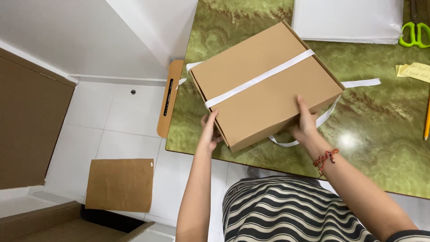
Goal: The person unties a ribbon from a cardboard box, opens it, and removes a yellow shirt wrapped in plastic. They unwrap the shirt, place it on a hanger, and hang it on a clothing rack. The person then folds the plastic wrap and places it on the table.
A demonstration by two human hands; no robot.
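1. A flat, square, plain brown cardboard box rests tilted on the green marbled glossy surface, its near corner reaching to the surface's front edge.
2. A white flat ribbon runs across the lid as 1 band; its loose ends trail out on the far-right side and loop under the near-right edge.
3. The left hand presses its fingers against the near-left wall of the box, curled around the lower edge. It looks closed on the box, though the fingertips are hidden beneath.
4. The right hand grips the near-right edge, thumb lying on top of the lid and fingers tucked below; a red beaded bracelet sits on that wrist.
5. Judgement on handling: the board looks stiff and keeps its shape, and the light grip suggests a light load, though what is inside cannot be seen. The matt card should not slip; the polished surface beneath may let it slide easily.
6. Best hold, as I judge it: 2 opposite walls near the bottom edge, not the ribbon, which looks loose and would shift.
7. Nearby lie a stack of white sheets, green-handled scissors and yellow paper notes, all well apart from the box.
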